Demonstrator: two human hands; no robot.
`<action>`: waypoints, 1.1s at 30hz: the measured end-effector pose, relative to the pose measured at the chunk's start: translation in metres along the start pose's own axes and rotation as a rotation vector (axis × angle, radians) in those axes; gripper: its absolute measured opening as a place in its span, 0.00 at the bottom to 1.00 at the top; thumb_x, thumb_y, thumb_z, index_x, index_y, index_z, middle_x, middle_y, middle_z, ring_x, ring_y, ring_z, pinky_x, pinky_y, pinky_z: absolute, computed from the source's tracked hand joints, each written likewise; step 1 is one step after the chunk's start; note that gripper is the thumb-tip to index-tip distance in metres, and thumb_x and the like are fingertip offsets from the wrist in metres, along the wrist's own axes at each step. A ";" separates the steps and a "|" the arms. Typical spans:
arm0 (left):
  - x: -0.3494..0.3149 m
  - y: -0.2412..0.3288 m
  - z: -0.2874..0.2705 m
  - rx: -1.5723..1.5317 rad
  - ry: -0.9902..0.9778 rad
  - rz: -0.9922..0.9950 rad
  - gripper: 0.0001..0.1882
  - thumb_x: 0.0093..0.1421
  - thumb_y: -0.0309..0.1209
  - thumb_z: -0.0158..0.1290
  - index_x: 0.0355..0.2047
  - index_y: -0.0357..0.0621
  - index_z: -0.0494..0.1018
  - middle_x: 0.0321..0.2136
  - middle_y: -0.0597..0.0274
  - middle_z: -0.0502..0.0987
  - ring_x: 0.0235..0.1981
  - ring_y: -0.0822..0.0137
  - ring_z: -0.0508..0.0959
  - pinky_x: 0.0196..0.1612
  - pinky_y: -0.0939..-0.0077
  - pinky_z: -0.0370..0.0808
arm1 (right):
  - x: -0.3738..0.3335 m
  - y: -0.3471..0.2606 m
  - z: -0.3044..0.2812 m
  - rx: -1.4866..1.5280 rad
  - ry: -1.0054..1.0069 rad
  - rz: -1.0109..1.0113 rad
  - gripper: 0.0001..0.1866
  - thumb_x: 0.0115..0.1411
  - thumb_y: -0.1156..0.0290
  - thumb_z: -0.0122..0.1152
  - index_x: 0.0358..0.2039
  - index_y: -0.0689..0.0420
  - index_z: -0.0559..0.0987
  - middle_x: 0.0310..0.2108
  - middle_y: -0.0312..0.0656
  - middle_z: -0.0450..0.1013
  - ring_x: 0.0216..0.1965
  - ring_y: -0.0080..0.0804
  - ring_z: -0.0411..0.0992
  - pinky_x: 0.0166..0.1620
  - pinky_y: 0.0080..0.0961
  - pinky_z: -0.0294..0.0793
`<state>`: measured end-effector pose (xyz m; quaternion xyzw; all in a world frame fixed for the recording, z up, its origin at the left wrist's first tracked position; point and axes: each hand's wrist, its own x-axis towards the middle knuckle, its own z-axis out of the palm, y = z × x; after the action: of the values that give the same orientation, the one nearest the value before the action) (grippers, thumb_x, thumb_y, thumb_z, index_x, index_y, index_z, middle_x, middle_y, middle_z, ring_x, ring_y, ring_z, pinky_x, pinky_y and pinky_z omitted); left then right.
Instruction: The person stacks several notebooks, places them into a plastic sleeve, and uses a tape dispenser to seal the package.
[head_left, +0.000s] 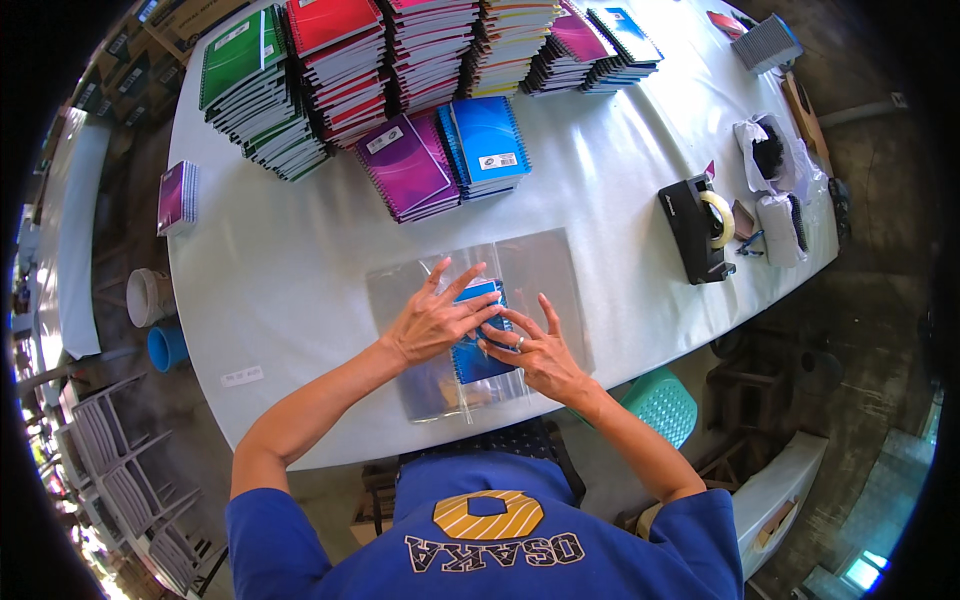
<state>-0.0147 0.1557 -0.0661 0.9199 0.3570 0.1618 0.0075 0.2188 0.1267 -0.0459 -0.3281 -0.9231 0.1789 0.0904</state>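
A small blue spiral notebook (482,362) lies near the table's front edge, on clear plastic sleeves (545,262) spread flat. Over its upper part my left hand (437,317) reaches in from the left, some fingers raised and spread, others touching the cover. From the right comes my right hand (540,355), a ring on one finger, its fingertips on the cover and one finger stretched away. The fingertips of both hands meet above the notebook and hide part of it. Whether anything small lies between them I cannot make out.
Tall stacks of green notebooks (240,65), red notebooks (335,25) and other colours stand at the back. Nearer are purple notebooks (405,165) and blue notebooks (490,140). A black tape dispenser (690,230) sits right; a small purple stack (177,197) sits left.
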 end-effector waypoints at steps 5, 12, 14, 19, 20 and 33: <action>0.003 0.006 -0.006 0.047 -0.060 -0.060 0.24 0.52 0.39 0.54 0.52 0.67 0.74 0.57 0.81 0.71 0.68 0.58 0.54 0.69 0.41 0.39 | 0.000 -0.002 -0.001 0.001 -0.003 -0.005 0.34 0.43 0.85 0.53 0.51 0.41 0.78 0.55 0.24 0.67 0.65 0.30 0.56 0.69 0.58 0.34; 0.047 0.018 -0.022 0.046 -0.299 -0.298 0.56 0.32 0.38 0.70 0.65 0.69 0.58 0.67 0.71 0.55 0.71 0.55 0.43 0.68 0.40 0.41 | -0.015 0.017 -0.002 0.299 0.215 0.064 0.29 0.50 0.86 0.55 0.51 0.42 0.78 0.53 0.28 0.73 0.62 0.32 0.61 0.67 0.52 0.40; 0.047 0.018 -0.021 0.052 -0.316 -0.313 0.62 0.27 0.37 0.73 0.67 0.69 0.54 0.68 0.69 0.54 0.71 0.54 0.43 0.68 0.39 0.42 | -0.043 0.049 -0.035 0.409 0.286 0.313 0.24 0.50 0.83 0.61 0.48 0.45 0.80 0.50 0.32 0.75 0.58 0.34 0.66 0.65 0.46 0.48; 0.066 0.024 -0.019 0.105 -0.392 -0.315 0.71 0.18 0.38 0.75 0.68 0.68 0.51 0.69 0.64 0.49 0.71 0.51 0.40 0.67 0.38 0.43 | -0.185 0.252 -0.139 -0.035 0.961 0.893 0.08 0.51 0.73 0.66 0.26 0.65 0.80 0.33 0.46 0.77 0.38 0.37 0.74 0.46 0.27 0.69; 0.073 0.025 -0.019 0.081 -0.425 -0.344 0.72 0.17 0.38 0.75 0.68 0.69 0.50 0.69 0.64 0.48 0.71 0.51 0.39 0.67 0.38 0.43 | -0.210 0.284 -0.154 -0.029 0.919 0.853 0.12 0.48 0.68 0.69 0.28 0.65 0.82 0.34 0.47 0.77 0.40 0.37 0.74 0.48 0.29 0.68; 0.069 0.021 -0.017 0.056 -0.499 -0.486 0.72 0.15 0.37 0.75 0.67 0.69 0.53 0.70 0.67 0.48 0.71 0.52 0.38 0.67 0.38 0.43 | -0.210 0.330 -0.168 1.150 0.324 0.998 0.11 0.54 0.68 0.65 0.32 0.63 0.80 0.49 0.50 0.73 0.45 0.36 0.74 0.48 0.40 0.75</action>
<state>0.0413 0.1840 -0.0276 0.8191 0.5571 -0.0844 0.1077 0.6169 0.2760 -0.0306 -0.6284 -0.4037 0.5990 0.2887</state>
